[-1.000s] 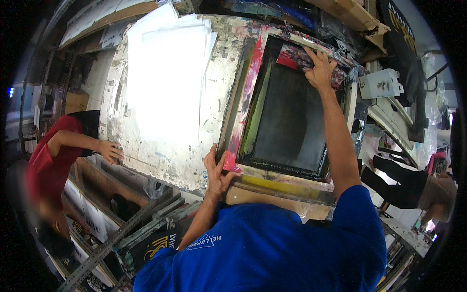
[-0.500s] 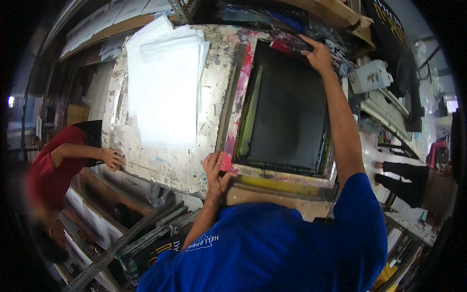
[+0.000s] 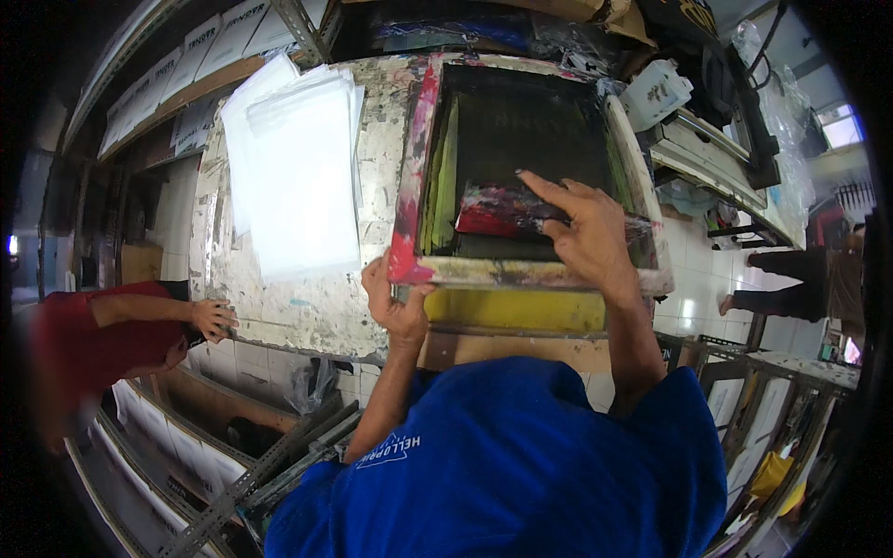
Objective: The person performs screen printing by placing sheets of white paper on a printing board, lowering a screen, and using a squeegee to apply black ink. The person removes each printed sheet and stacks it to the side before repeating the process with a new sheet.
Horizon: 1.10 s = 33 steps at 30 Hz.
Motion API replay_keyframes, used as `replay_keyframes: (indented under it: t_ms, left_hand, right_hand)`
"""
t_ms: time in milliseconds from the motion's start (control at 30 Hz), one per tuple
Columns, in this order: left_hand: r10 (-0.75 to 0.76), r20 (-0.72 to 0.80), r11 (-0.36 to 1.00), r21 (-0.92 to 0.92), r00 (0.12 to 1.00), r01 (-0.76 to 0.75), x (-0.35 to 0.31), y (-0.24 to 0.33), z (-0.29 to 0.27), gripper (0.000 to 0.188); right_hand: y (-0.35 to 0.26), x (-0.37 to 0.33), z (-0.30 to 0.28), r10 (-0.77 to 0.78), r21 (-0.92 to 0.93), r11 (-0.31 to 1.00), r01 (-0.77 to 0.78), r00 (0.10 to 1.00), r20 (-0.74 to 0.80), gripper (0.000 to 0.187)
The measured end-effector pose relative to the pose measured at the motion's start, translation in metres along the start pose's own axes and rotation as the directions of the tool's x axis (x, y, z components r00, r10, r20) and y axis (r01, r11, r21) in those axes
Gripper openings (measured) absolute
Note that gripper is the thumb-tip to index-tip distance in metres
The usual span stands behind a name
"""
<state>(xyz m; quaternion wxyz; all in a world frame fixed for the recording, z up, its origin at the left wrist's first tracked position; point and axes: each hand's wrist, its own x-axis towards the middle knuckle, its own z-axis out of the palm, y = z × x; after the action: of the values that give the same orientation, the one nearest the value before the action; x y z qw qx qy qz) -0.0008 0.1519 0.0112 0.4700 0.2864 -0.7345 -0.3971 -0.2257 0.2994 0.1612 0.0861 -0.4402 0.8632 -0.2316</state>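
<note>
In front of me lies a screen-printing frame [image 3: 420, 158] with a dark mesh, its rim smeared pink, red and white. My left hand [image 3: 395, 302] grips the frame's near left corner, fingers closed around it. Over the near part of the mesh, my right hand [image 3: 595, 232] is closed on a squeegee [image 3: 498, 212] stained red, pink and dark. Its fingers reach across the squeegee, and the index finger points forward. To the left of the frame lies a loose stack of white sheets [image 3: 302, 186] on a paint-spattered table [image 3: 279, 316].
At the left table edge a person in a red shirt rests a hand [image 3: 214, 319]. Shelves with white boxes [image 3: 200, 51] stand at the back left. A white container [image 3: 656, 93] sits beyond the frame's right side. Another person's legs [image 3: 781, 284] show at the right.
My right hand has drawn the squeegee from the far end of the mesh toward me. My left hand stays at the near left corner of the frame.
</note>
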Motion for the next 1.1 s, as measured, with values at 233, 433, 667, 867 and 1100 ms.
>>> replay_keyframes:
  t_ms: [233, 433, 667, 867, 1100]
  left_hand:
    - [-0.098, -0.223, 0.958, -0.284, 0.970, 0.031, 0.099, 0.079, 0.033, 0.061]
    - [0.014, -0.190, 0.907, -0.411, 0.982, -0.092, 0.168, 0.009, 0.098, 0.036]
    - [0.052, 0.215, 0.971, 0.219, 0.975, -0.100, 0.202, -0.150, 0.218, 0.043]
    - [0.007, 0.389, 0.820, 0.524, 0.921, -0.228, 0.189, -0.142, 0.244, 0.025]
    - [-0.214, 0.205, 0.976, -0.005, 0.955, 0.219, 0.194, -0.115, 0.209, 0.004]
  right_hand:
    - [-0.041, 0.016, -0.068, -0.388, -0.320, 0.903, 0.287, 0.864, -0.320, 0.065]
    - [-0.038, 0.109, -0.123, -0.448, -0.137, 0.890, 0.436, 0.777, -0.443, 0.048]
    - [-0.048, 0.147, -0.164, -0.550, -0.162, 0.824, 0.543, 0.697, -0.461, 0.046]
    - [-0.084, 0.144, -0.187, -0.158, -0.135, 0.983, 0.125, 0.949, -0.273, 0.041]
    - [-0.057, 0.148, -0.168, -0.419, -0.084, 0.901, 0.425, 0.806, -0.418, 0.037]
